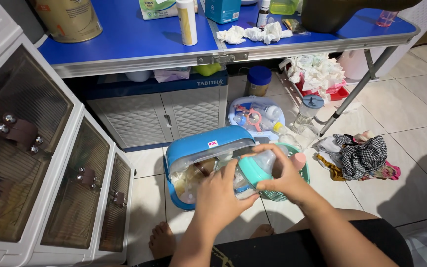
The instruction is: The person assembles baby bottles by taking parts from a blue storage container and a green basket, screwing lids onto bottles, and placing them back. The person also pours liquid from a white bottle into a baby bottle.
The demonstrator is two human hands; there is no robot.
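L hand point(221, 195) and R hand point(285, 175) both grip a clear plastic baby bottle with teal collar point(253, 170), held sideways at frame centre. Blue-lidded clear plastic container point(198, 148) at 10 o'clock of bottle, teal mesh basket point(300, 165) just behind at 3 o'clock.

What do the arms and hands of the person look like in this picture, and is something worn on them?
Both forearms are bare, with no sleeve in view. The left hand and the right hand wear no gloves. No ring, watch or bracelet shows on either wrist or on the fingers that can be seen. The fingernails look short and unpainted, as far as the picture shows.
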